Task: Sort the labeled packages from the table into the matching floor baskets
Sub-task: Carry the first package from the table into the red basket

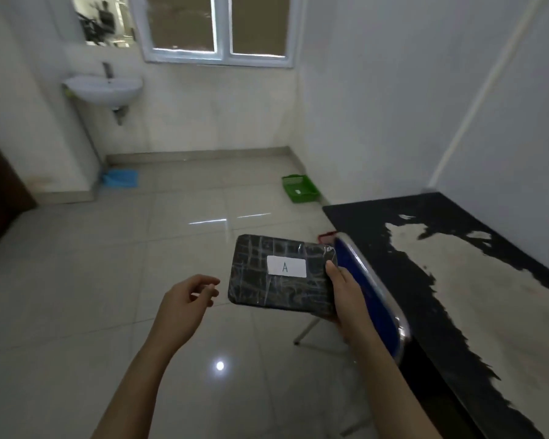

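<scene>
A flat black package (267, 289) wrapped in clear tape carries a white label with the letter A. My right hand (349, 299) grips its right edge and holds it level above the floor. My left hand (184, 305) hovers just left of the package with fingers loosely apart and holds nothing. A green basket (300, 188) stands on the floor by the far right wall, with a small white label inside. A corner of a red basket (327, 236) peeks out beside the table edge, mostly hidden.
The black table (393, 223) with a worn pale patch runs along the right wall. A blue chair back (368, 296) with a chrome frame stands against it, behind my right hand. A washbasin (103, 88) and a blue dustpan (121, 178) are at the far left.
</scene>
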